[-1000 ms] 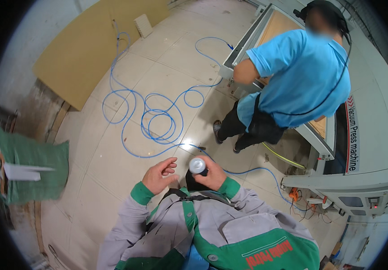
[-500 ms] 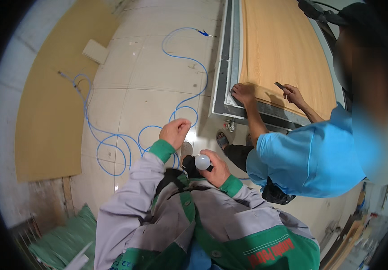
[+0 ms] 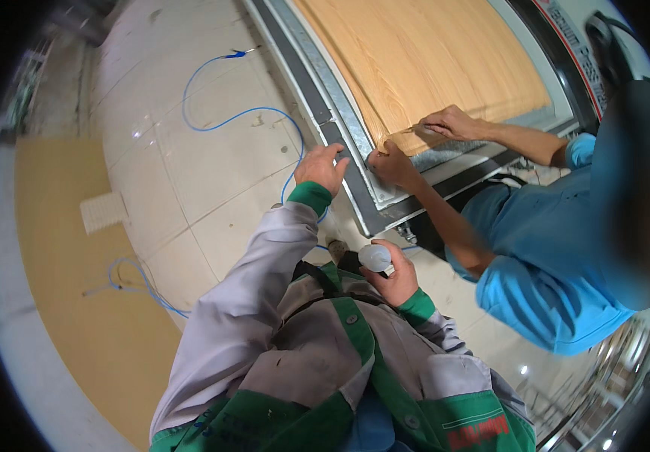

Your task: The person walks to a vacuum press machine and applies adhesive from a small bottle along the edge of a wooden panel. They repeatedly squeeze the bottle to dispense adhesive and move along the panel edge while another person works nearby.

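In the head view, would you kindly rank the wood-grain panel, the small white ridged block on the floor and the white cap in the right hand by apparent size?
1. Wood-grain panel, largest.
2. White ridged block.
3. White cap in the right hand, slightly smaller, though nearer the camera, so unsure.

A pale tiled floor (image 3: 189, 181) is seen, crossed by a looping blue hose (image 3: 212, 120), with a tan board (image 3: 69, 301) laid flat at the left.
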Tool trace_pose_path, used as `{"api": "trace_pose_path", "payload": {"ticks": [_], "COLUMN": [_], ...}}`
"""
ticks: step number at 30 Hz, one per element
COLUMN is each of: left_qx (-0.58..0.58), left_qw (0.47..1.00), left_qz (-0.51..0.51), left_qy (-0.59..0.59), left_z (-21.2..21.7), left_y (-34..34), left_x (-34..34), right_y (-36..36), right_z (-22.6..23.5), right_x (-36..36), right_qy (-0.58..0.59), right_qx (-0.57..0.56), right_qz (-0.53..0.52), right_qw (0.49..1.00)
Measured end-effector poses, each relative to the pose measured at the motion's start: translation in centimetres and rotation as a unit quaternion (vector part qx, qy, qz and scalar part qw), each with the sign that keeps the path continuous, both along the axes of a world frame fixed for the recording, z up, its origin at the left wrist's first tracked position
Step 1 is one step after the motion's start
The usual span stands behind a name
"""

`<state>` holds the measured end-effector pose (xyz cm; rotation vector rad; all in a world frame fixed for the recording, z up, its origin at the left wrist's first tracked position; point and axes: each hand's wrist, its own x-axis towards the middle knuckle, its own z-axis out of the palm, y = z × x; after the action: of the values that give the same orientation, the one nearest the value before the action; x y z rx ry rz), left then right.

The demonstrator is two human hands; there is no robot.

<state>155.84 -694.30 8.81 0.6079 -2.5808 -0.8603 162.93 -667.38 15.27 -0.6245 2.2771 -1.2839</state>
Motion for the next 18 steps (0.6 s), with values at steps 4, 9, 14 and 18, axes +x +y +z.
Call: {"api": "trace_pose_path", "payload": {"ticks": [4, 9, 14, 18], "left_qx": [-0.021, -0.040, 0.239, 0.449], "left_qw": [0.993, 0.968, 0.940, 0.849], "left_qz": [-0.114, -0.248, -0.217, -0.220], "left_qy": [0.022, -0.015, -0.110, -0.173], "left_z": [-1.6, -0.7, 0.2, 1.1], "left_y": [-3.0, -6.0, -8.8, -13.4], "left_x": [-1.0, -3.0, -5.7, -8.6], "right_y": [-4.5, -9.0, -11.2, -13.4], "right_z": [-1.1, 0.3, 1.4, 0.8], "right_x": [2.1, 3.3, 1.2, -0.5], "right_qy": [-0.053, -0.112, -0.109, -0.104], "right_qx": [-0.017, -0.035, -0.012, -0.009], "right_qz": [-0.106, -0.190, -0.229, -0.254], "right_qw": [0.993, 0.975, 0.967, 0.962]}}
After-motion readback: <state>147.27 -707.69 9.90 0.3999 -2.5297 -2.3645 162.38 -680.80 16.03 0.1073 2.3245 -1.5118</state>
